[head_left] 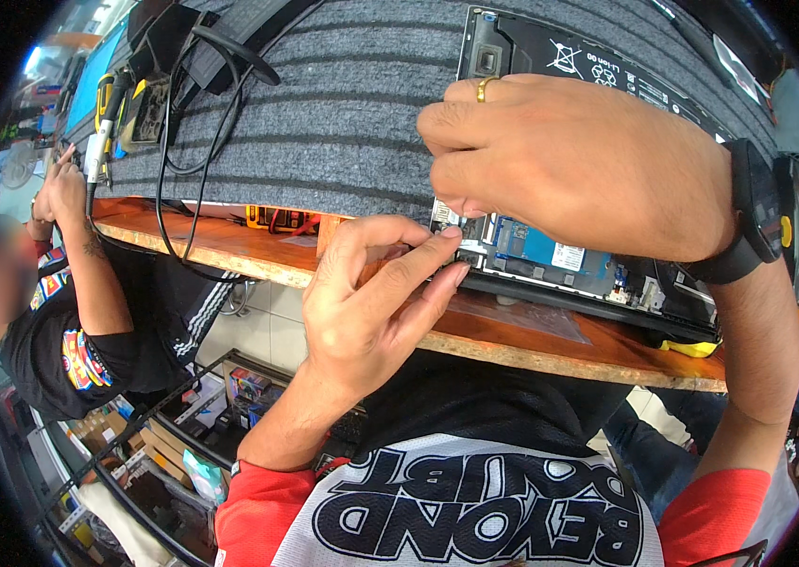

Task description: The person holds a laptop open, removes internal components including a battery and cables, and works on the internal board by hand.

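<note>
An opened laptop base lies on the grey ribbed mat, its inner parts bare: a black battery at the far side and a blue board nearer me. My right hand, with a ring and a black watch, reaches over it with curled fingers. Its fingertips come down by the left end of the base, and whatever they pinch is hidden. My left hand is at the same corner, thumb and fingertips drawn together around the edge of the laptop base.
The grey mat covers a wooden bench. A black cable loops over its edge at left, near yellow-and-black tools. A co-worker sits at the left. A yellow-handled item lies beside the laptop's near right corner.
</note>
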{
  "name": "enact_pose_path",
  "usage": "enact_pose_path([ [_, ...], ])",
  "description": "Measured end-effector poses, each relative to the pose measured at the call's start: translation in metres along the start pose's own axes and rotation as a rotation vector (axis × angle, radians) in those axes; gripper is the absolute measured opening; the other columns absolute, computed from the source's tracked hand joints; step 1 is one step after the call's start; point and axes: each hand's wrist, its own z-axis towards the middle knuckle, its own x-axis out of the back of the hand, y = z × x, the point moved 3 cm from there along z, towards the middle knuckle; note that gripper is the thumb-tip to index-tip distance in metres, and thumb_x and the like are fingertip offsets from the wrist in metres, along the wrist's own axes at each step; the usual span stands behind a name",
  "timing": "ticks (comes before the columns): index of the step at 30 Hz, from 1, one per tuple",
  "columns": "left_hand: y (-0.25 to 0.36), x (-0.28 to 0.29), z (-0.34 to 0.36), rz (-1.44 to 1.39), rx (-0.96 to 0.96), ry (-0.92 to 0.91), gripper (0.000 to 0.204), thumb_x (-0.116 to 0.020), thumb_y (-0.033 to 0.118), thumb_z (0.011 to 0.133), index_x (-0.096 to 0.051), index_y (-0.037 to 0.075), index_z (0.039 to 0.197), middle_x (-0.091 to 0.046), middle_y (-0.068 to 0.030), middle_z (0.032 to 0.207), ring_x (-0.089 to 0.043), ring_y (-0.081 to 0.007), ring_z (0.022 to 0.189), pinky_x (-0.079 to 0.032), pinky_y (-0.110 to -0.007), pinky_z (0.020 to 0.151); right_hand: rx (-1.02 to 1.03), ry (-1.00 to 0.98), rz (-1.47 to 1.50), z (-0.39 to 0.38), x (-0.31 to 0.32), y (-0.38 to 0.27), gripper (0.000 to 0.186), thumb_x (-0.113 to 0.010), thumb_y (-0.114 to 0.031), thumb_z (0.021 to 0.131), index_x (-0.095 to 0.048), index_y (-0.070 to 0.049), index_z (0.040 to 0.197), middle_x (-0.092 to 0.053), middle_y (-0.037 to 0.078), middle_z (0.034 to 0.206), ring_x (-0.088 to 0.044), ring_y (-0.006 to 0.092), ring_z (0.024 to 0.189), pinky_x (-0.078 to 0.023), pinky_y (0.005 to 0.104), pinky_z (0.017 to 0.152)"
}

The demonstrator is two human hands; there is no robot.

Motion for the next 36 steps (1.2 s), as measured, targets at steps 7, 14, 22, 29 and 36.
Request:
enact_pose_path([
  [7,0.005,0.0,0.004,0.006,-0.047,-0.02,0.032,-0.085,-0.002,0.074,-0.076,0.001,0.105,-0.061,-0.008,0.103,-0.065,-0.015,0.08,-0.056,-0.027,0.067,-0.02,-0.084,-0.024,0.0,0.007,-0.002,0.015,-0.064,-0.015,0.087,-0.063,0.0,0.089,-0.056,0.01,0.092,-0.059,0.0278,0.093,-0.049,0.0385,0.079],
  [14,0.007,0.001,0.003,0.036,-0.014,-0.043,0.036,-0.086,-0.002,0.07,-0.077,0.001,0.105,-0.062,-0.0099,0.102,-0.064,-0.0185,0.087,-0.055,-0.027,0.071,-0.028,-0.096,-0.038,0.002,0.008,-0.005,0.015,-0.065,-0.015,0.084,-0.064,-0.001,0.09,-0.057,0.009,0.093,-0.059,0.027,0.093,-0.049,0.0381,0.08],
  [22,0.005,0.002,0.005,0.022,-0.038,-0.038,0.034,-0.086,-0.002,0.072,-0.077,0.001,0.105,-0.062,-0.0093,0.102,-0.065,-0.0173,0.083,-0.055,-0.027,0.069,-0.02,-0.106,-0.05,0.001,0.006,-0.002,0.015,-0.061,-0.018,0.085,-0.063,-0.003,0.089,-0.056,0.008,0.092,-0.058,0.0264,0.092,-0.047,0.0373,0.08],
  [29,0.002,0.002,0.003,0.028,-0.015,-0.045,0.036,-0.086,-0.001,0.07,-0.077,0.001,0.104,-0.063,-0.0099,0.102,-0.064,-0.0194,0.088,-0.053,-0.028,0.073,-0.018,-0.136,0.003,0.002,0.004,0.002,0.014,-0.062,-0.018,0.087,-0.063,-0.004,0.091,-0.055,0.008,0.093,-0.058,0.0267,0.093,-0.047,0.0386,0.082],
  [36,-0.004,0.003,0.006,0.053,-0.085,-0.023,0.035,-0.086,0.0,0.072,-0.076,0.003,0.105,-0.062,-0.0076,0.1,-0.067,-0.0148,0.075,-0.054,-0.027,0.064,-0.038,-0.155,0.028,0.006,0.003,0.002,0.016,-0.065,-0.021,0.09,-0.064,-0.005,0.091,-0.056,0.007,0.093,-0.059,0.0265,0.093,-0.047,0.0389,0.083],
])
